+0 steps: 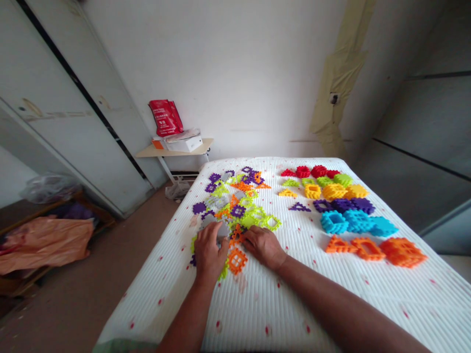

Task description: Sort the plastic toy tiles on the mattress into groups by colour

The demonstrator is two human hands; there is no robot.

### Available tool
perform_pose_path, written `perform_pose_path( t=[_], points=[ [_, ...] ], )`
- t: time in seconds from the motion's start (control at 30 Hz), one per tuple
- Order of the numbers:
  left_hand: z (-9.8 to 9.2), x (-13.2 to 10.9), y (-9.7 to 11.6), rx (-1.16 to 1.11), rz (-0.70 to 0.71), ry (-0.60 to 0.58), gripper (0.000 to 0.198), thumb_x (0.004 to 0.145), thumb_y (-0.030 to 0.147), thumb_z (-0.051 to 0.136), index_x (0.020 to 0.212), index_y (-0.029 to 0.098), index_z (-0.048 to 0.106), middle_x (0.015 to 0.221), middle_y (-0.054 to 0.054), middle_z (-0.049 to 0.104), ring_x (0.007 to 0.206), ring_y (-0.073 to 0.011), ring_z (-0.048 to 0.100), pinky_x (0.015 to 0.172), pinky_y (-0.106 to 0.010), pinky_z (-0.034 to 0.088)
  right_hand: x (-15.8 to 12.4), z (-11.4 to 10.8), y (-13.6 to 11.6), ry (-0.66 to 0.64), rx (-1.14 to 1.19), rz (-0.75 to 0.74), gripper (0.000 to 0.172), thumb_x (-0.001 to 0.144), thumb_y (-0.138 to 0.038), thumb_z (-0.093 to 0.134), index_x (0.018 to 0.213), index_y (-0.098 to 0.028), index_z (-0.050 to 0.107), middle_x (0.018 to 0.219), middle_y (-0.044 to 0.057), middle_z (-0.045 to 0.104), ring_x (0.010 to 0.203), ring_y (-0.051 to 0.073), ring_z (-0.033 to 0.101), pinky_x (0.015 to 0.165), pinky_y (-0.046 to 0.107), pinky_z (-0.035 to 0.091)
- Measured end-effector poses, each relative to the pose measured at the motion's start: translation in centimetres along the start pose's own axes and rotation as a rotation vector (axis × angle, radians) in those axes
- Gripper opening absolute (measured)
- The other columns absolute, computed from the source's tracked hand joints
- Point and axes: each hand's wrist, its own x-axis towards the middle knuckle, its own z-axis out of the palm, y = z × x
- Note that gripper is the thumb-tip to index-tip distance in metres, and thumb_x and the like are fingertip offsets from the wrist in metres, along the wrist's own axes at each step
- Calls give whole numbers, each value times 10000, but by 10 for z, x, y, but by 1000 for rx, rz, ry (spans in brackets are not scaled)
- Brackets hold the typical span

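A mixed pile of toothed plastic building tiles lies on the bed, in purple, lime green, grey and orange. At the near side of the pile, my left hand [209, 252] has its fingers and thumb round a grey tile [222, 231]. Just to the right, my right hand [265, 246] is closed, its fingertips at the edge of an orange triangular tile [236, 236]. An orange square window tile [237, 260] lies between my hands, nearer to me. Behind my right hand are lime green tiles [253, 214], and a purple window tile [238, 211] rests further in.
Tiles stand sorted by colour in rows on the right: red [318, 170], lime green [343, 180], yellow [334, 191], purple [362, 205], blue [358, 221] and orange [404, 252]. Beyond the bed [287, 304], a small table [176, 151] holds a red bag [165, 118] and a white box [186, 142].
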Motion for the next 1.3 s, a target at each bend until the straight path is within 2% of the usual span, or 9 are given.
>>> perform_pose_path(
  t=[0.2, 0.37, 0.57, 0.77, 0.87, 0.97, 1.13, 1.2, 1.3],
  points=[
    [-1, -1, 2, -21, 22, -1, 384, 775, 153, 472, 1137, 218, 584, 1181, -87, 587, 1095, -262, 518, 940, -439, 406, -4, -4, 5, 95, 122, -29, 173, 910, -236, 489, 785, -172, 590, 785, 36, 591, 702, 137, 555, 662, 238, 404],
    [-7, -1, 8, -45, 168, 39, 278, 791, 172, 495, 1023, 218, 640, 1075, -78, 623, 1002, -242, 550, 873, -406, 422, -10, -11, 11, 217, 397, -4, 125, 894, -206, 455, 823, -180, 554, 778, 34, 570, 725, 147, 554, 669, 243, 435],
    [-13, -1, 15, -6, 286, 84, 150, 780, 219, 580, 909, 222, 656, 941, -61, 652, 880, -219, 573, 826, -383, 413, -12, -15, 10, 194, 568, 27, 98, 864, -193, 470, 793, -185, 538, 757, 19, 555, 712, 141, 538, 664, 246, 431],
    [-16, -1, 17, -14, 319, 107, 211, 804, 234, 573, 1005, 214, 636, 930, -68, 666, 881, -211, 583, 825, -373, 415, -12, -19, 7, 195, 598, 23, 110, 862, -203, 467, 770, -183, 525, 738, 9, 543, 693, 132, 530, 649, 239, 423],
    [-15, -2, 17, -29, 348, 111, 160, 820, 209, 552, 944, 217, 652, 898, -59, 677, 855, -197, 588, 819, -365, 416, -12, -21, 8, 207, 607, 38, 127, 862, -207, 467, 750, -182, 522, 719, 4, 542, 675, 127, 525, 635, 234, 421],
    [-13, -1, 14, -57, 301, 121, 129, 830, 207, 539, 889, 211, 654, 860, -54, 679, 828, -191, 589, 803, -358, 428, -11, -22, 9, 235, 669, 68, 143, 885, -237, 457, 775, -187, 533, 732, 6, 562, 686, 127, 540, 645, 232, 433],
    [-11, -1, 10, -213, 158, 168, 126, 841, 229, 525, 853, 200, 646, 817, -40, 670, 808, -173, 603, 778, -328, 479, -10, -16, 12, 329, 679, 86, 150, 875, -268, 501, 982, -184, 562, 907, 50, 587, 646, 115, 538, 622, 244, 454],
    [-11, -1, 9, -267, 116, 168, 132, 841, 246, 524, 838, 198, 647, 801, -32, 667, 794, -165, 609, 753, -313, 494, -10, -14, 12, 331, 661, 74, 177, 878, -267, 502, 1022, -185, 563, 959, 65, 584, 616, 105, 527, 604, 244, 457],
    [-11, -1, 9, -303, 72, 166, 137, 836, 259, 530, 819, 191, 649, 790, -28, 665, 778, -158, 615, 733, -300, 504, -10, -11, 12, 313, 618, 50, 185, 883, -283, 510, 1021, -182, 580, 918, 62, 593, 622, 115, 532, 609, 249, 458]
  ],
)
